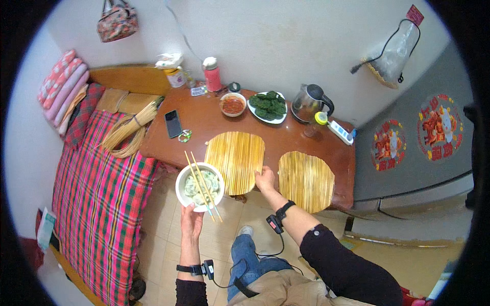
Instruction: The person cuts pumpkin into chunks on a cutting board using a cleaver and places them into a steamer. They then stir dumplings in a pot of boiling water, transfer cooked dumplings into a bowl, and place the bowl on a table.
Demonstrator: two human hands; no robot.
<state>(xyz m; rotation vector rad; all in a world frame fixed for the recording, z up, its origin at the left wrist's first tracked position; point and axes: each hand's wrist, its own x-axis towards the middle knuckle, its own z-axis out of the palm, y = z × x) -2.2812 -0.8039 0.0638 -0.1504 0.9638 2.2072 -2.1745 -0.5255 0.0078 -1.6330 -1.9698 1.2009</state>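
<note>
My left hand (192,222) holds a white bowl (179,191) from below, in front of the table's near edge. Dumplings (191,187) fill the bowl, and a pair of wooden chopsticks (199,179) lies across its rim. My right hand (265,178) grips the near right edge of a slatted straw-stalk mat (235,160), whose near end juts past the table edge. To the right of that hand, a second slatted mat (306,181) lies on the table, also reaching over the near edge.
Along the back of the brown table (206,114) stand a bowl of red food (232,105), a plate of dark greens (268,107), an electric kettle (308,103) and a pink bottle (212,76). A phone (173,124) lies left, by a plaid-covered bed (99,199). A power strip (340,132) sits right.
</note>
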